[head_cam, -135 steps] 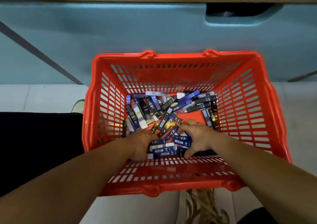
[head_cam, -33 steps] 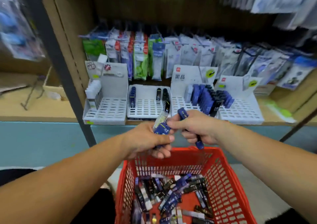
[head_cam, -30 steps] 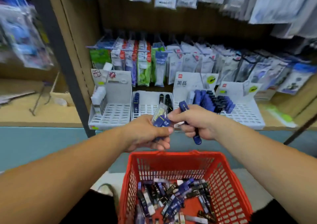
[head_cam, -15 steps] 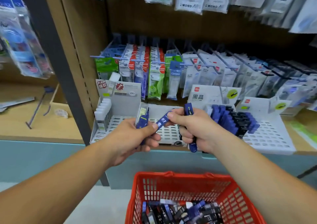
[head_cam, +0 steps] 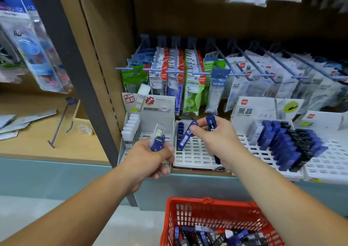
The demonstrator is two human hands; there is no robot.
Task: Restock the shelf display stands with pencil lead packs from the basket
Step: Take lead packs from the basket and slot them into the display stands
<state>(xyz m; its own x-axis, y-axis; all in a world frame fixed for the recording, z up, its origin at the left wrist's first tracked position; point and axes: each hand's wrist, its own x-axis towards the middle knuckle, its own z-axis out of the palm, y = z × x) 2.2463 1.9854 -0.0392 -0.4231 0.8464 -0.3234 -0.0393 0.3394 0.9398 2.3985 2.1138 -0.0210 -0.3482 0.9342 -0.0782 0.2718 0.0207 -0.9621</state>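
My left hand [head_cam: 148, 160] grips a small bunch of pencil lead packs [head_cam: 157, 140], blue and clear, in front of the left display stand [head_cam: 148, 114]. My right hand [head_cam: 216, 142] pinches one blue lead pack [head_cam: 185, 137] by its top, tilted over the middle stand's white grid [head_cam: 195, 153]. The same hand holds more blue packs [head_cam: 211, 123] in its palm. A short row of blue packs [head_cam: 180, 131] stands at the middle stand's left side. The red basket [head_cam: 188, 213] with several loose packs sits below at the bottom edge.
The right stand [head_cam: 263, 155] holds several blue and black packs [head_cam: 288, 144]; a further white grid stand [head_cam: 327, 163] lies beyond it. Hanging packets on hooks [head_cam: 180, 72] fill the shelf back. A dark upright post [head_cam: 75, 72] divides off the left shelf [head_cam: 37, 140].
Both hands rose from the basket to the shelf. My right hand drew one blue pack out of the left hand's bunch and carried it over the middle stand; the hands have moved apart.
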